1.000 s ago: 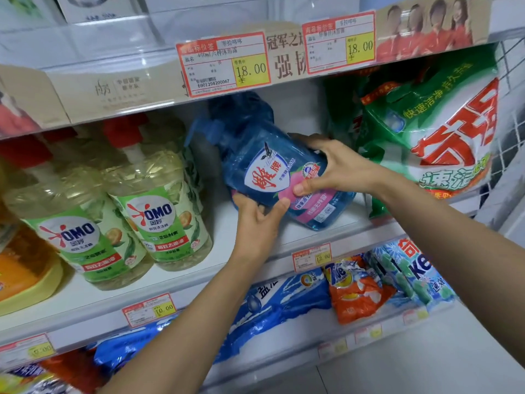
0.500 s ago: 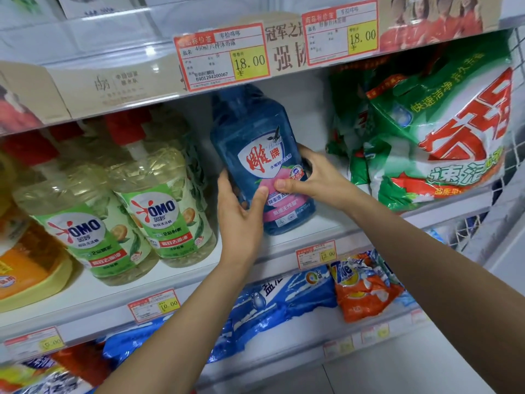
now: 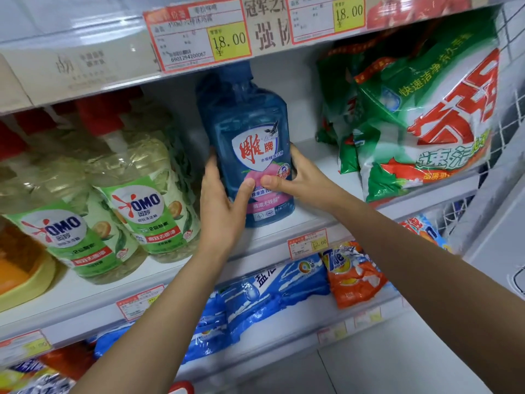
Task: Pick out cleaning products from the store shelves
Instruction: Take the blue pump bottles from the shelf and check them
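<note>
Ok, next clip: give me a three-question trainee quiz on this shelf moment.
1. True or false: the blue bottle lies flat on its side.
2. The left hand and right hand are: A) both gripping the bottle B) both hanging free C) both gripping a bag.
3. What brand name is printed on the green-labelled bottles to its left?
Key: 1 false; 2 A; 3 OMO.

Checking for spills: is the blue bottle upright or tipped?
Upright: the blue bottle stands neck up, base on the shelf, left hand and right hand gripping its sides.
</note>
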Demonstrator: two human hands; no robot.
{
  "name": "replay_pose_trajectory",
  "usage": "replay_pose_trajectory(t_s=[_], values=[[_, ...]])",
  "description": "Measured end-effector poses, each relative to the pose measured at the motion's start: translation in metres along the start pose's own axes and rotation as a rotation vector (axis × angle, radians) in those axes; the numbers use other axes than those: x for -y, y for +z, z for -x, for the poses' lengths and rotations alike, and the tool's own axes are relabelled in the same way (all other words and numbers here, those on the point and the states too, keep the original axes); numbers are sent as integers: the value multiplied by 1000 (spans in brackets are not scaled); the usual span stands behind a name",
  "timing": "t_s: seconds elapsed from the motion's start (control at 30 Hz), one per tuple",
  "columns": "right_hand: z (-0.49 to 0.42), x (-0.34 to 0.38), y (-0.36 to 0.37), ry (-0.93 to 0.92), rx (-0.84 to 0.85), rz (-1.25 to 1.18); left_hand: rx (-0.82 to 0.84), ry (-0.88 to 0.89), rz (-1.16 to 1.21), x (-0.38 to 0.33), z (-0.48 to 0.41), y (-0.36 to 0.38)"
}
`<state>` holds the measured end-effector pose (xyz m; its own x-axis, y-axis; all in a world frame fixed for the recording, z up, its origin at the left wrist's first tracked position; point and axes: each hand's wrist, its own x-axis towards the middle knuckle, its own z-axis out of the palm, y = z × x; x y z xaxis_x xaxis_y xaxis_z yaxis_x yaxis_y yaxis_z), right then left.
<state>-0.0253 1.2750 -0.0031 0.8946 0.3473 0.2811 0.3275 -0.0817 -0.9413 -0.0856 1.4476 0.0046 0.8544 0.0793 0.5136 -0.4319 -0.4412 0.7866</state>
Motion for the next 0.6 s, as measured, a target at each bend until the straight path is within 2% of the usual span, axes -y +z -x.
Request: replay_pose_trajectory(t_s=[0.2,0.3,0.37,0.43,0.5,0.53,0.6], values=[[9,6,-3,61,-7,29,88,-86,20,-13,-4,1],[27,19,1,76,-109,144,98,-87,-236,-19,8,-2],[57,28,3,9,-158,259,11,29,-357,-24,39,-4],[103,32,6,-81,-131,342,8,268,-299,-21,88,-3],[156,24,7,-87,-82,405,162,373,-210,-2,146,1],[182,14,7,-68,-52,438,277,334,-179,10,175,4],[231,-12,6,90,49,450,607,102,-165,36,226,13]])
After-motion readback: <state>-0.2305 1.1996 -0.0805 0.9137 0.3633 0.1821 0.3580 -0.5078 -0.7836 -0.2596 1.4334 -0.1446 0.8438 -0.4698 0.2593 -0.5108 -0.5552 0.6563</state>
